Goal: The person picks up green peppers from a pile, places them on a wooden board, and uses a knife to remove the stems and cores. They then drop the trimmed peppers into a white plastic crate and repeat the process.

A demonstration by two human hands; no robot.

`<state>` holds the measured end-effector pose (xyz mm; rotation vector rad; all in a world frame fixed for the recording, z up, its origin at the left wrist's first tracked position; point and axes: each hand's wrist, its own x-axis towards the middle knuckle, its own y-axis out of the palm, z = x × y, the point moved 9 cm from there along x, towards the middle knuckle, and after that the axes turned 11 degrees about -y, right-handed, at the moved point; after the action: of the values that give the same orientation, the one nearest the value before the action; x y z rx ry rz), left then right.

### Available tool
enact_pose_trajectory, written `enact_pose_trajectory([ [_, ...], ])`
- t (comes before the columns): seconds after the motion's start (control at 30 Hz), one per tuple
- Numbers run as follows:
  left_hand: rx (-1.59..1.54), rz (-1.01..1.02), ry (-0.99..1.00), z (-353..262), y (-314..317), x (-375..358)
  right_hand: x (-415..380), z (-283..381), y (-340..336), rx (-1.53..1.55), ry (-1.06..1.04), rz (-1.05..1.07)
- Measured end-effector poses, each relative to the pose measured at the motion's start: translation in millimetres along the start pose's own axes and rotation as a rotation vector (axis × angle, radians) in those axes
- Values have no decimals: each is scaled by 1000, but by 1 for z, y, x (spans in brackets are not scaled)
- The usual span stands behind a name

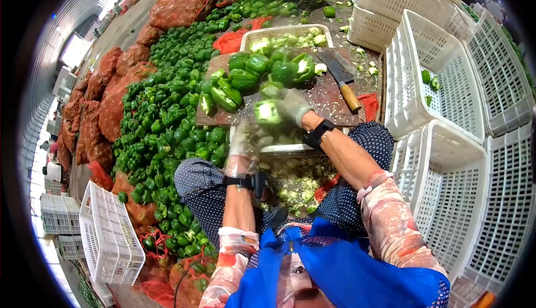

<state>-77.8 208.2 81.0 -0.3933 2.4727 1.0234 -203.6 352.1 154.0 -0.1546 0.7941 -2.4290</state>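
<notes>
My right hand (293, 107), in a pale glove, is above the near part of a brown cutting board (329, 104) strewn with seeds. Its curled fingers are at the edge of a cut green pepper (268, 112), whose pale inside shows. My left hand (244, 140), also gloved, is smeared by motion just below the board's near edge; its fingers cannot be made out. Whole and opened green peppers (244, 79) lie on the board's far left. A knife with a wooden handle (350, 97) rests on the right side of the board, apart from both hands.
Behind the board stands a white tray (245, 41) of pepper cores. A large heap of green peppers (167, 107) and red mesh sacks (181, 9) spread along the left. White plastic crates (410, 73) line the right, and another crate (109, 235) stands lower left. Pepper scraps (296, 182) lie between my legs.
</notes>
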Motion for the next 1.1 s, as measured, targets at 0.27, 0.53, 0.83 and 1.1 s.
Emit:
enact_pose_trajectory([
  [0.27, 83, 249, 193, -9, 54, -50, -34, 44, 12, 8, -198, 148],
  [0.53, -163, 189, 295, -34, 70, -59, -73, 105, 9, -189, -499, 144],
  [0.83, 73, 107, 258, -32, 83, -64, -74, 104, 16, -33, -440, 119],
  [1.1, 253, 68, 317, -51, 97, -76, -75, 102, 12, 359, -512, 82],
])
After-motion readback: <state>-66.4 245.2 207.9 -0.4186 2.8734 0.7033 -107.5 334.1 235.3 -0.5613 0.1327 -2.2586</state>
